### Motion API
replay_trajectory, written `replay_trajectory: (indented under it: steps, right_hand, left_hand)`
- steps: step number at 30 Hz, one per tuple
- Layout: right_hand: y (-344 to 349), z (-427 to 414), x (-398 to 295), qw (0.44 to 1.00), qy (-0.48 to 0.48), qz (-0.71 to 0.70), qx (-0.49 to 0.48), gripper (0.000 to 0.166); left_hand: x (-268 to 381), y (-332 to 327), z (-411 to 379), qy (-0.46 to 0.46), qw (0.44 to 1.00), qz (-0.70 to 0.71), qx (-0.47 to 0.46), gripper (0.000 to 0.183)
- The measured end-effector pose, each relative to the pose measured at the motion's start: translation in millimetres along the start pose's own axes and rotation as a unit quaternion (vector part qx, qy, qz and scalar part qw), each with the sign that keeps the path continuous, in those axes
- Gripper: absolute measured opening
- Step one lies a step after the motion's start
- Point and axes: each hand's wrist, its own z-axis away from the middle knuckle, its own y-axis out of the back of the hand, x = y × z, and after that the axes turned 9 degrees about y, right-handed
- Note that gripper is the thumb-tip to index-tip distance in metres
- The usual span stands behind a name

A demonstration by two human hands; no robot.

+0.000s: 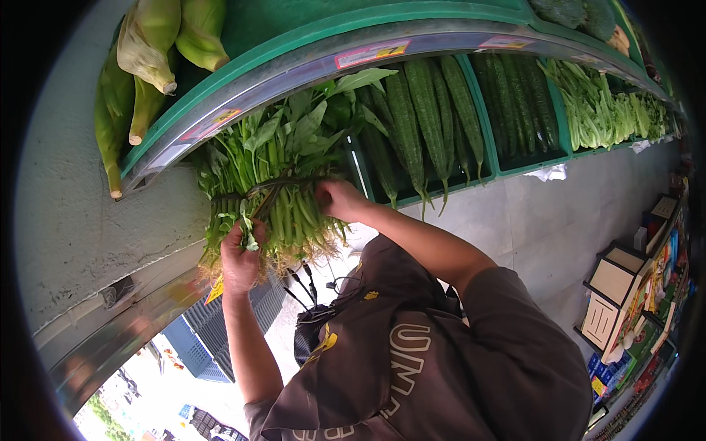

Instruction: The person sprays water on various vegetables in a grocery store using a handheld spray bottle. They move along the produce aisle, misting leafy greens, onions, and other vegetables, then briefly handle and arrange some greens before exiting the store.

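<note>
Tied bundles of leafy greens [292,218] with stringy roots stand in front of me at the shelf's left end, leaves up and roots toward me. A dark tie [276,184] runs around the stems. My left hand [241,259] is at the bundles' lower left, its fingers closed on a small torn green leaf [249,234]. My right hand [345,201] curls against the right side of the bundles, near the end of the tie. Its fingertips are partly hidden among the stems.
Ridged gourds [422,116], cucumbers [515,105] and light leafy vegetables [595,107] fill green crates to the right. Above them, a shelf edge [309,63] with price tags carries corn [149,44]. A rough wall [77,220] stands left; boxed goods [618,286] lie far right.
</note>
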Motion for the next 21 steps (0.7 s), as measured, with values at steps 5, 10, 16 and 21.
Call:
replay_trajectory:
  steps: [5,10,16,21]
  right_hand:
    - [-6.7,3.0,1.6,0.985,-0.045,-0.163,0.024,0.015]
    - [-12.6,4.2,-7.6,0.932,-0.195,-0.303,0.031,0.015]
    - [-2.9,-4.2,-18.7,0.959,-0.204,-0.194,-0.034,0.010]
    - [-0.4,4.1,-18.0,0.977,-0.185,-0.103,0.014,0.011]
  left_hand:
    - [0.3,0.9,-0.1,0.008,1.000,-0.008,-0.008,0.004]
    - [-1.5,3.0,-0.7,0.007,0.999,-0.032,-0.008,0.005]
    - [1.6,0.0,-0.1,0.008,1.000,-0.008,-0.004,0.005]
    - [2.4,-1.5,1.1,0.007,1.000,0.020,0.009,0.004]
